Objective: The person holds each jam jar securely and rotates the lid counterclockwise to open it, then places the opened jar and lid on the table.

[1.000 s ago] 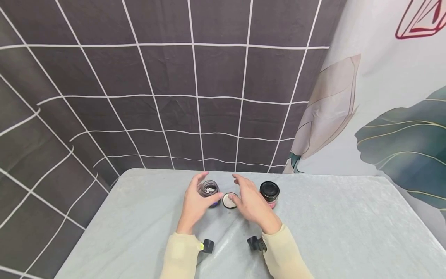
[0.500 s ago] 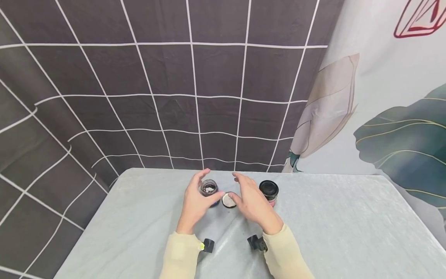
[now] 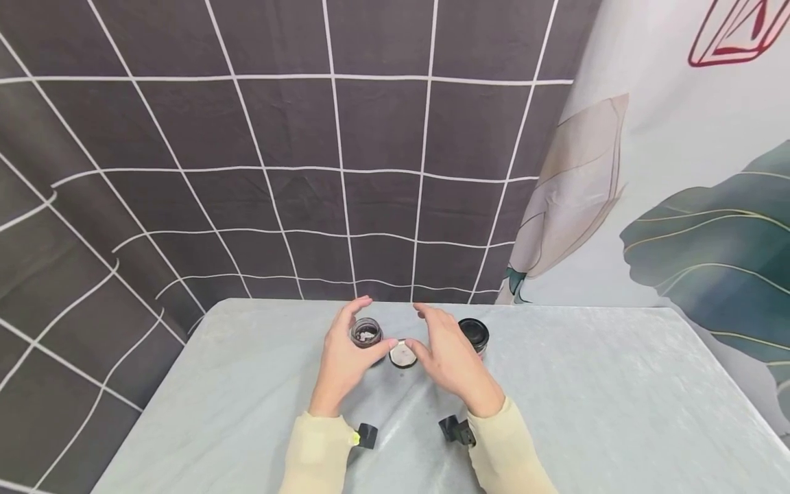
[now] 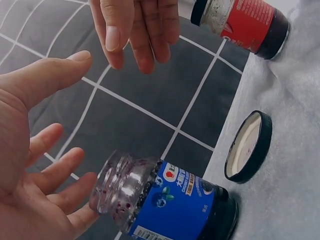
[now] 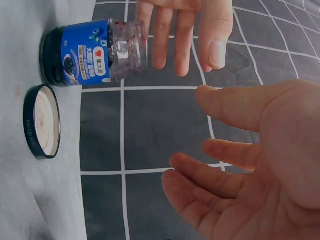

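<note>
My left hand (image 3: 345, 357) and right hand (image 3: 453, 357) are hovering, spread and empty, lower centre of the head view; the open jar (image 3: 367, 333) is standing near my left fingertips, contact unclear.

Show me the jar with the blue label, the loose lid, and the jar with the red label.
Blue-labelled jar (image 4: 171, 204): left wrist view, on its label.
Loose lid (image 5: 46, 122): right wrist view, on its pale inner face.
Red-labelled jar (image 4: 246, 24): left wrist view, on its label.
</note>
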`<state>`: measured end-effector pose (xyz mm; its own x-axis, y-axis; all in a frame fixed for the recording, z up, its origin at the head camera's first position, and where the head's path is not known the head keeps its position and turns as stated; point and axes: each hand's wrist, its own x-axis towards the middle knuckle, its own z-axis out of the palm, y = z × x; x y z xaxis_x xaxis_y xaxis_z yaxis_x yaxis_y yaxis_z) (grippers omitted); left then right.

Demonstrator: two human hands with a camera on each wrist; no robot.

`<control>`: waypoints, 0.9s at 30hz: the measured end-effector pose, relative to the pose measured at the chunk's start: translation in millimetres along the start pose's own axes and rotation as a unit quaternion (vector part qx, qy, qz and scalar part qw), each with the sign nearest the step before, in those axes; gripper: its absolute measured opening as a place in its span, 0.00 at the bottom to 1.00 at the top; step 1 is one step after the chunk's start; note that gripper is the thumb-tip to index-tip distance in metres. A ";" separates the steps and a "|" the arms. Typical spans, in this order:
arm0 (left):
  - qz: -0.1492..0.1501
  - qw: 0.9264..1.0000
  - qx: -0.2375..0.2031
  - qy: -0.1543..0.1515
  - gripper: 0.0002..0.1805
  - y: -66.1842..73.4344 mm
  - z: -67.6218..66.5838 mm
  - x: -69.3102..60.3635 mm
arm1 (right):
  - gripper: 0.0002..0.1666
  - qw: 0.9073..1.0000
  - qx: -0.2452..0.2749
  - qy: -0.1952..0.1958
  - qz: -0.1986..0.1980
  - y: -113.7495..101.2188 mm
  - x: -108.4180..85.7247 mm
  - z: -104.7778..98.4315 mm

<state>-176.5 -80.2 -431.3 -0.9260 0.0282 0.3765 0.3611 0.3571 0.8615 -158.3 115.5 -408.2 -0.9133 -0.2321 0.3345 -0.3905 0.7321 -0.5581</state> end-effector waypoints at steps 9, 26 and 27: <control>0.012 1.000 0.019 0.016 0.41 7.6 -0.3 0.1 | 0.34 1.000 -0.007 0.026 -0.001 -2.5 -1.0 -6.4; 0.059 0.997 0.042 0.002 0.39 19.8 5.8 -2.6 | 0.33 0.997 -0.020 0.077 0.000 1.9 -3.7 -19.6; 0.062 0.997 0.043 0.002 0.39 19.8 6.4 -2.7 | 0.32 0.997 -0.020 0.079 0.002 2.1 -3.7 -20.1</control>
<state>-167.6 -67.1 -417.4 -0.8748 0.0732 0.4790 0.4611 0.4293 0.7765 -153.4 130.8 -395.3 -0.8843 -0.1277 0.4491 -0.3789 0.7581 -0.5307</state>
